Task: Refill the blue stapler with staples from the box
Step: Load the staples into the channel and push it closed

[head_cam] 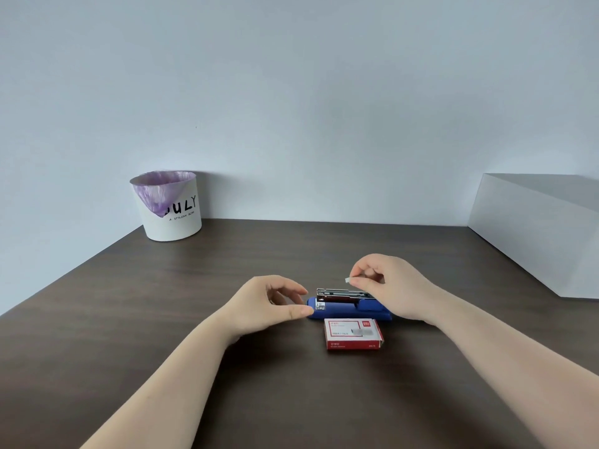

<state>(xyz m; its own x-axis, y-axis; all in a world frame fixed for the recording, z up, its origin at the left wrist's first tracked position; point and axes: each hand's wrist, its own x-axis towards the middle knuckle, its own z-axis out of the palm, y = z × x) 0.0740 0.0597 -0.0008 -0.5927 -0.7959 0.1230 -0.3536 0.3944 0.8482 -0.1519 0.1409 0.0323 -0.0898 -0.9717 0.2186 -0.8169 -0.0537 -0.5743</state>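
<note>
The blue stapler (350, 307) lies on the dark wooden table (162, 319) with its metal staple channel exposed along the top. In front of it lies a red and white staple box (353, 333), flat and closed. My right hand (385, 283) hovers just above the channel and pinches a small silver strip of staples (348, 280) between thumb and fingertips. My left hand (272, 303) is at the stapler's left end, its fingers apart, with the thumb tip touching the blue base.
A white bin (168, 205) with a purple liner stands at the back left against the wall. A large white box (544, 228) sits at the right edge of the table.
</note>
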